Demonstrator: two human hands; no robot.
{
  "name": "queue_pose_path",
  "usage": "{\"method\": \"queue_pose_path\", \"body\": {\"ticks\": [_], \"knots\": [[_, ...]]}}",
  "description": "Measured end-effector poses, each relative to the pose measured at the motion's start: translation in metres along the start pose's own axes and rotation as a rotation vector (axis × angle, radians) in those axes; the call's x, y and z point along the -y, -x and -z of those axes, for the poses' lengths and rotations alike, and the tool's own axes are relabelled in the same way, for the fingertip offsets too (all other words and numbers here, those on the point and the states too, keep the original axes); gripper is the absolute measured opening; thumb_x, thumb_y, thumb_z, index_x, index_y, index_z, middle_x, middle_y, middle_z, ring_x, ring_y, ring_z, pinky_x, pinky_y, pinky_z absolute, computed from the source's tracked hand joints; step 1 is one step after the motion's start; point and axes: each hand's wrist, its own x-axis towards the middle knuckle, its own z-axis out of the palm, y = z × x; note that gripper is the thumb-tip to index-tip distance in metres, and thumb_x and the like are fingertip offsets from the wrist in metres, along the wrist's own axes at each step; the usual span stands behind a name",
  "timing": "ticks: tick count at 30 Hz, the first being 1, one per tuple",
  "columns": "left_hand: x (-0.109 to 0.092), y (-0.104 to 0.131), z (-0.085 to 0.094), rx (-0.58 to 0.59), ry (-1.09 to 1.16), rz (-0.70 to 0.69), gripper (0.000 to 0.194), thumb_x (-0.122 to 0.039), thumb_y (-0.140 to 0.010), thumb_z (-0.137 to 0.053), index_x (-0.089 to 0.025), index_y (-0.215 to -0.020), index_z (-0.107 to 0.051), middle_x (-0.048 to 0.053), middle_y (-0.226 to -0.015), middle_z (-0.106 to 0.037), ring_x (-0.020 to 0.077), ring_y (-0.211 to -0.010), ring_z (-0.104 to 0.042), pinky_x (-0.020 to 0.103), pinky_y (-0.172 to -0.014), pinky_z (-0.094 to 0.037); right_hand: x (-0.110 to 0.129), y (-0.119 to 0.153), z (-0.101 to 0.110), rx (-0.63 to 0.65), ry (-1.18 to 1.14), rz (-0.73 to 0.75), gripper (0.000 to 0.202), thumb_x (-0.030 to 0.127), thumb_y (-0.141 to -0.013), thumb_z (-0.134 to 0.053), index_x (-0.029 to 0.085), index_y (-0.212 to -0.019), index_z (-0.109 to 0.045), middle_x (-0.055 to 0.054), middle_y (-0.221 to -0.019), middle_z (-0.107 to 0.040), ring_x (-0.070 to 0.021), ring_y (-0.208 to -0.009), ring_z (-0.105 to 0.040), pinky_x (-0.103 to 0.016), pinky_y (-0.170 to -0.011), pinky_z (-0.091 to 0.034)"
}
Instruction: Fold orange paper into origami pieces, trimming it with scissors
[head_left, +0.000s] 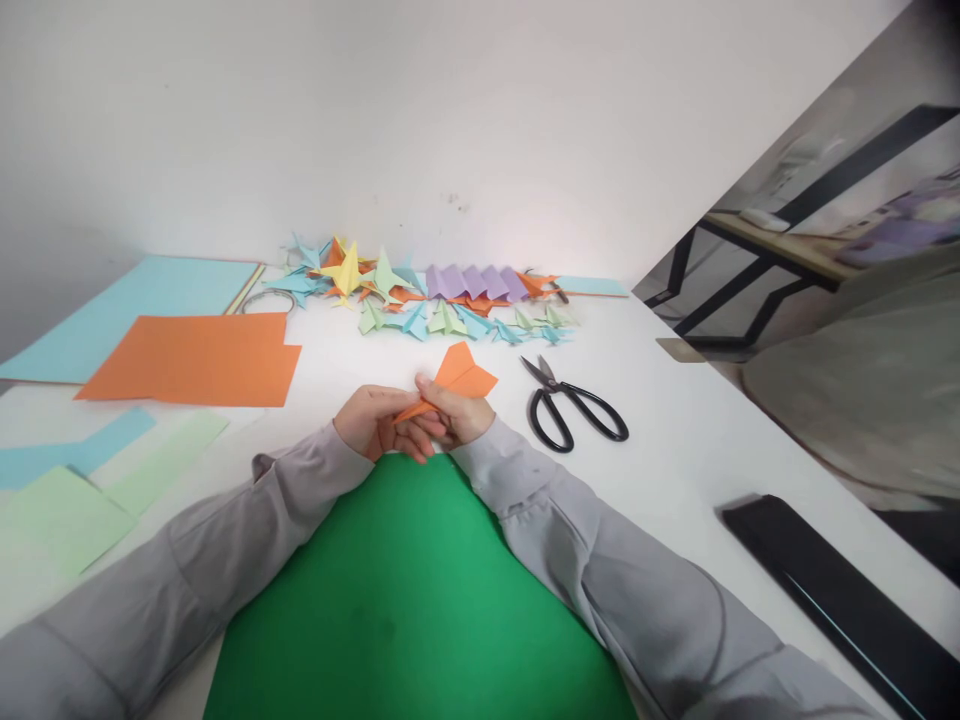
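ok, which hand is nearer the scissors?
Right. The right hand, holding the orange folded paper, is just left of the scissors in the picture, not touching them. The left hand is farther left, beyond the right hand.

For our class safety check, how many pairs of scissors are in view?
1: black-handled scissors on the white table, right of the right hand. Others could be hidden among the folded paper shapes.
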Motion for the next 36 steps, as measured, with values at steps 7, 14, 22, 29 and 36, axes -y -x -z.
{"method": "queue_pose_path", "body": {"ticks": [7, 14, 22, 29, 36], "knots": [[0.001, 0.0, 0.002, -0.015, -0.049, -0.023, 0.024, -0.029, -0.062, -0.069, -0.004, -0.061, -0.066, 0.012, -0.058, -0.067, 0.0175, -0.044, -0.061, 0.027, -0.041, -0.05, -0.002, -0.002, -0.001, 0.048, -0.063, 0.019, 0.056, 0.064, -0.063, -0.058, 0.017, -0.038, -0.042, 0.005, -0.026, -0.037, -0.0064, -0.021, -0.034, -0.019, -0.023, -0.018], [0.002, 0.002, -0.001, -0.048, -0.127, -0.087, 0.035, -0.038, -0.054, -0.078, -0.006, -0.059, -0.064, 0.008, -0.054, -0.066, 0.0134, -0.04, -0.058, 0.023, -0.038, -0.048, -0.001, -0.003, 0.001, -0.048, -0.098, 0.052, 0.054, 0.058, -0.058, -0.067, 0.016, -0.037, -0.041, 0.007, -0.025, -0.031, -0.0022, -0.021, -0.023, -0.017, -0.023, -0.013], [0.002, 0.001, -0.001, -0.021, -0.04, -0.03, 0.032, -0.036, -0.057, -0.076, -0.006, -0.061, -0.065, 0.009, -0.056, -0.067, 0.0167, -0.045, -0.062, 0.026, -0.043, -0.052, -0.001, -0.004, 0.002, -0.02, -0.129, 0.08, 0.049, 0.052, -0.062, -0.067, 0.016, -0.04, -0.044, 0.007, -0.026, -0.034, -0.0028, -0.022, -0.023, -0.018, -0.023, -0.013], [0.003, 0.001, 0.001, -0.01, -0.051, -0.05, 0.028, -0.032, -0.061, -0.073, -0.005, -0.062, -0.064, 0.01, -0.058, -0.067, 0.0165, -0.045, -0.062, 0.027, -0.043, -0.052, -0.002, -0.007, 0.01, -0.019, -0.179, 0.129, 0.062, 0.052, -0.065, -0.066, 0.019, -0.033, -0.024, 0.009, -0.024, -0.021, -0.0018, -0.021, -0.018, -0.018, -0.023, -0.012], [0.003, 0.002, 0.0, -0.006, -0.075, -0.039, 0.034, -0.037, -0.059, -0.075, -0.006, -0.063, -0.063, 0.009, -0.055, -0.066, 0.0164, -0.043, -0.061, 0.026, -0.042, -0.051, 0.001, -0.006, 0.012, 0.083, -0.224, 0.075, 0.066, 0.054, -0.07, -0.061, 0.018, -0.031, -0.022, 0.009, -0.025, -0.02, -0.0011, -0.022, -0.016, -0.017, -0.024, -0.012]]}}
